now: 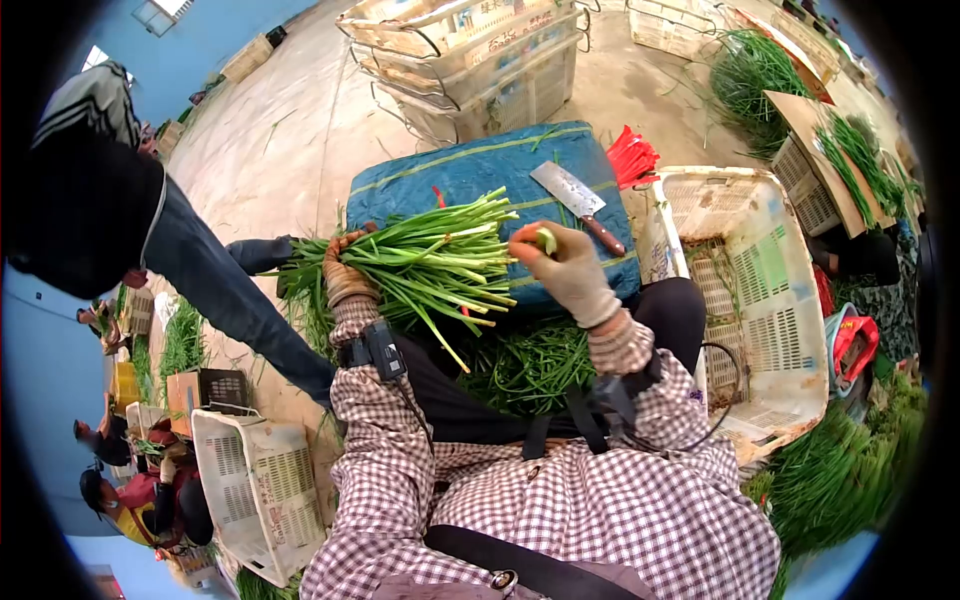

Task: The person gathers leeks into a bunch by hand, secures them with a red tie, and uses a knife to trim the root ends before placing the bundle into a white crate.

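Both hands (346, 282) raised, left fingers (338, 246) clasp green stalks (440, 250), right fingers (526, 234) pinch a scrap (546, 240).

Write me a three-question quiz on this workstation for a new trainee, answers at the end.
1. Multiple choice. The left hand grips: A) a roll of tape; B) a bundle of green stalks; C) a plastic bottle.
2. True or false. The cleaver is held in the right hand.
3. Fill in the missing word. By the far right corner of the blue-covered surface lies a bunch of strips coloured ____.

Key: 1. B. 2. False; it lies on the blue-covered surface, beyond the right hand. 3. Red.
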### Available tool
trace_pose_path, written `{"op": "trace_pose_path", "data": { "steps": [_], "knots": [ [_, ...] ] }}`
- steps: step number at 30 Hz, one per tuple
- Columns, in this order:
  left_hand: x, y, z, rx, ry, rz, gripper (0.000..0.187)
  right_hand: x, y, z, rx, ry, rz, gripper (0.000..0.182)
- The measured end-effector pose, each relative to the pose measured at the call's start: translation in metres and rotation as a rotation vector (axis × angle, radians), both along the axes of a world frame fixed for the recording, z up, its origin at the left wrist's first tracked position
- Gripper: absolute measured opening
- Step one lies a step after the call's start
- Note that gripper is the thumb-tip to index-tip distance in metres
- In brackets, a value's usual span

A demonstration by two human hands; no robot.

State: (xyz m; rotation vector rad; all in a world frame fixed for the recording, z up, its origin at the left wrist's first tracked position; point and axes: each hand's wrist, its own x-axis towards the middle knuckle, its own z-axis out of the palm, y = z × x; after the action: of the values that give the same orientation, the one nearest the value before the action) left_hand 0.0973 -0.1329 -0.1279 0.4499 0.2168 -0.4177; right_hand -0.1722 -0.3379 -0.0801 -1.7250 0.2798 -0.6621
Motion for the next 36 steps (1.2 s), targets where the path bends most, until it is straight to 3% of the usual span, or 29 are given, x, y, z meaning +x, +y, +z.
{"op": "trace_pose_path", "data": {
  "steps": [2,3,4,6,7,9,11,12,13,14,17,19,20,22,23,28,30,31,34,36],
  "knots": [
    [-0.015,-0.01,0.014,-0.036,0.002,0.008,0.021,0.01,0.006,0.014,-0.264,0.262,-0.09,0.031],
    [-0.024,-0.015,0.023,-0.008,0.0,0.026,0.025,0.015,0.007,0.017,-0.424,0.256,-0.139,0.034],
    [-0.03,-0.018,0.028,-0.008,0.001,0.029,0.025,0.019,0.008,0.02,-0.397,0.265,-0.096,0.034],
    [-0.035,-0.021,0.032,0.037,-0.052,0.033,0.027,0.035,0.008,-0.007,-0.142,0.046,-0.006,0.026],
    [-0.036,-0.022,0.031,0.073,-0.082,0.041,0.029,0.038,0.011,-0.012,-0.143,0.046,-0.005,0.026],
    [-0.036,-0.022,0.031,0.03,-0.079,0.009,0.028,0.041,0.014,-0.018,0.293,-0.116,0.124,0.015],
    [-0.04,-0.019,0.033,-0.015,-0.078,-0.022,0.028,0.036,0.01,-0.027,0.286,-0.198,0.089,0.011],
    [-0.041,-0.015,0.036,0.071,-0.119,0.0,0.028,0.028,0.006,-0.031,0.281,-0.282,0.054,0.008],
    [-0.041,-0.012,0.039,0.154,-0.16,0.023,0.028,0.012,-0.007,-0.026,0.336,-0.191,-0.02,0.007],
    [-0.031,0.001,0.025,-0.084,-0.26,-0.081,0.028,-0.001,-0.019,-0.02,0.477,-0.276,-0.07,0.002],
    [-0.018,0.014,0.02,-0.172,-0.222,-0.119,0.029,-0.025,-0.038,-0.021,0.536,-0.294,0.007,0.009],
    [-0.021,0.016,0.024,-0.221,-0.208,-0.156,0.029,-0.027,-0.032,-0.016,0.208,-0.117,-0.06,0.014],
    [-0.022,0.014,0.025,-0.271,-0.195,-0.193,0.029,-0.024,-0.028,-0.014,0.208,-0.116,-0.062,0.014],
    [-0.021,0.008,0.025,-0.279,-0.182,-0.214,0.027,-0.01,-0.019,-0.006,-0.27,-0.234,0.015,0.018],
    [-0.019,0.006,0.024,-0.291,-0.203,-0.218,0.026,-0.008,-0.013,0.002,-0.276,-0.116,0.014,0.015],
    [-0.046,-0.002,0.052,-0.309,-0.309,-0.274,0.021,-0.002,-0.01,-0.003,-0.418,-0.016,0.084,0.005],
    [-0.043,0.002,0.059,-0.335,-0.327,-0.291,0.02,-0.019,-0.016,-0.006,-0.434,0.0,-0.129,0.007],
    [-0.042,0.005,0.06,-0.327,-0.401,-0.299,0.02,-0.03,-0.016,-0.005,-0.579,0.01,-0.25,0.014],
    [-0.043,0.007,0.066,-0.32,-0.507,-0.324,0.019,-0.055,0.001,-0.006,-0.548,-0.04,-0.008,0.02],
    [-0.047,-0.003,0.07,-0.304,-0.533,-0.327,0.018,-0.047,0.038,0.021,-0.847,-0.046,-0.026,0.025]
  ]
}}
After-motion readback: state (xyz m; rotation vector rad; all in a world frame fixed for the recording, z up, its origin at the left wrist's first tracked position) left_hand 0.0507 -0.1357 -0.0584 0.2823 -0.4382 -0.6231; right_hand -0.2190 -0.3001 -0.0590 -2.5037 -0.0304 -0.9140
